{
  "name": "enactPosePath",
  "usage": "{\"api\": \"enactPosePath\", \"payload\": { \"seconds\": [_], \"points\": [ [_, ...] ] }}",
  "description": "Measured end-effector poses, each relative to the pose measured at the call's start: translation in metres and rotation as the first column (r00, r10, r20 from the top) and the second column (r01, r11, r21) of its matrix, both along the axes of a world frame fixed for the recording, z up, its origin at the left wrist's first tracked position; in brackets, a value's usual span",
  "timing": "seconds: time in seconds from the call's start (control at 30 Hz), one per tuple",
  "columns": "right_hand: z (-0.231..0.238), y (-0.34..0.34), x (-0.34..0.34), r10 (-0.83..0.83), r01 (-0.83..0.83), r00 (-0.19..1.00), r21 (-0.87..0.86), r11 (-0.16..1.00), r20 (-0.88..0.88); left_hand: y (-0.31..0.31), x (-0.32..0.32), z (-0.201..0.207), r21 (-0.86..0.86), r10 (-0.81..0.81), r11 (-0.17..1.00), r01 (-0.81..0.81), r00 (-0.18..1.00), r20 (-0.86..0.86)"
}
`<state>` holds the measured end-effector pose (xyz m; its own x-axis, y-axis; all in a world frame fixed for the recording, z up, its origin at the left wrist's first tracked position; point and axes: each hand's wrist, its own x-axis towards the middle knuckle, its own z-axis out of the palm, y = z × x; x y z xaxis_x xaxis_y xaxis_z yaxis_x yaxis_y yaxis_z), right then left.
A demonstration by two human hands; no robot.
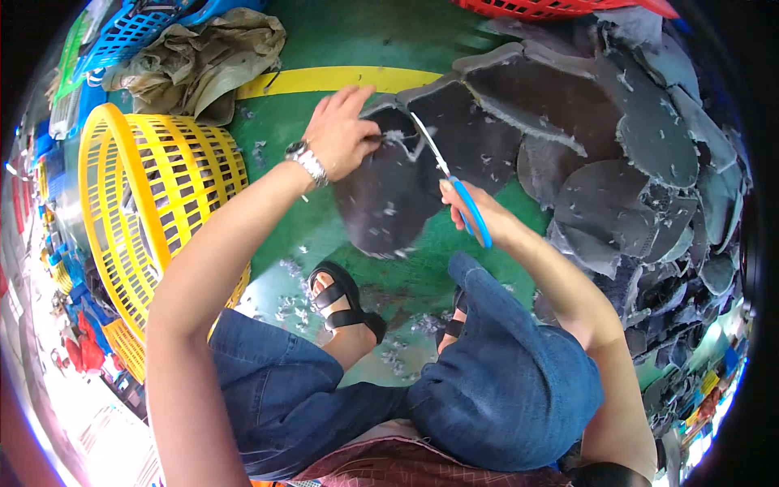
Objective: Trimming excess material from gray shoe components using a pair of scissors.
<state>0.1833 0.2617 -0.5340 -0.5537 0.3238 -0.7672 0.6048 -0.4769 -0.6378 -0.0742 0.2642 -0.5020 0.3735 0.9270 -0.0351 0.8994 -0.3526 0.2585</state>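
Observation:
My left hand point(342, 136), with a watch on the wrist, is at the upper left edge of a dark grey padded piece point(381, 199). Its fingers look stretched and apart; whether the fingertips touch the piece is hard to see. In my right hand point(479, 213) is a pair of scissors point(469, 213) with blue handles, the blades pointing up and left over the dark material. Pale frayed threads point(410, 144) lie near the blades. The piece's lower end is blurred, and more dark pieces point(479, 122) adjoin it on the right.
A yellow openwork basket point(182, 150) stands at my left, with a crumpled olive sack point(215, 61) beyond it. A large heap of grey cut pieces point(625, 203) fills the right side. A red basket point(560, 8) is at the far edge. Lint scraps point(296, 304) litter the green floor.

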Motion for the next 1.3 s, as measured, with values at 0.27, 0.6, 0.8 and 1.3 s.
{"api": "enactPosePath", "payload": {
  "seconds": [0.27,0.6,0.8,1.3],
  "points": [
    [-0.024,0.028,-0.030,0.083,-0.106,0.989,0.192,0.976,0.122,0.019,-0.013,-0.040,-0.466,0.192,0.875,-0.133,0.978,0.080],
    [0.011,0.029,0.009,0.212,-0.296,0.944,0.365,0.883,0.252,-0.030,-0.024,0.019,-0.474,-0.200,0.862,0.177,0.980,0.002],
    [-0.013,0.049,0.043,0.029,-0.163,0.914,0.301,0.940,0.406,-0.057,0.034,0.065,-0.685,-0.336,0.640,0.347,0.929,0.156],
    [-0.021,0.055,0.037,0.109,-0.237,0.961,0.549,0.802,0.255,0.074,0.022,-0.032,-0.400,0.017,0.914,0.066,0.980,0.200]
  ]
}}
